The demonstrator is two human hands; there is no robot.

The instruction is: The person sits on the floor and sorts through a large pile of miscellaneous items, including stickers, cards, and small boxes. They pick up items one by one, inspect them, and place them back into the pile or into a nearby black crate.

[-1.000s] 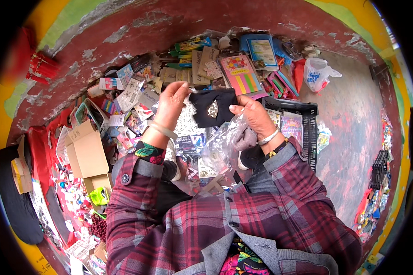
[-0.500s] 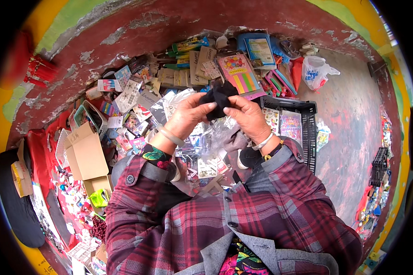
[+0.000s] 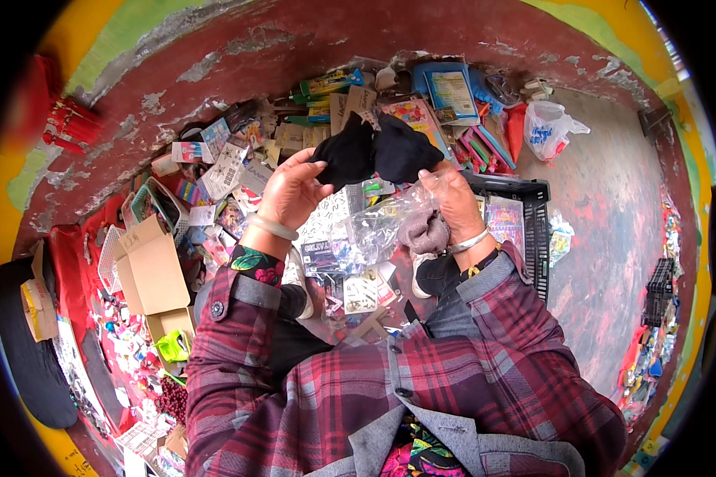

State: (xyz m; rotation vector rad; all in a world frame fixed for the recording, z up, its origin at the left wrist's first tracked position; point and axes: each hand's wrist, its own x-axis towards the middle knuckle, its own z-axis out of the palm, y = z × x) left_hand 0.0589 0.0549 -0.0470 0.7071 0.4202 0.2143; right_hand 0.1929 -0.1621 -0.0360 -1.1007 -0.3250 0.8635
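Note:
A black bow-shaped piece of cloth (image 3: 406, 151) is stretched out between my two hands, gathered at its middle into two wide lobes. My left hand (image 3: 294, 189) pinches the edge of the left lobe between thumb and fingers. At the corner of the right lobe, my right hand (image 3: 457, 205) is closed on the cloth. A clear plastic bag (image 3: 382, 224) hangs from the right hand. By the right palm is a grey-brown fuzzy bundle (image 3: 424, 233); whether it lies inside the bag I cannot tell.
Packaged goods and cards (image 3: 231, 171) are heaped against the wall ahead. A black plastic crate (image 3: 538, 230) stands at right, and an opened cardboard box (image 3: 153, 262) at left. Beyond the crate lies a white plastic bag (image 3: 550, 127). My shoes (image 3: 293, 288) are below my hands.
The black cloth was bunched between my fingertips and is now spread wide. My hands have moved apart, and the clear bag and grey-brown bundle show more plainly by the right hand.

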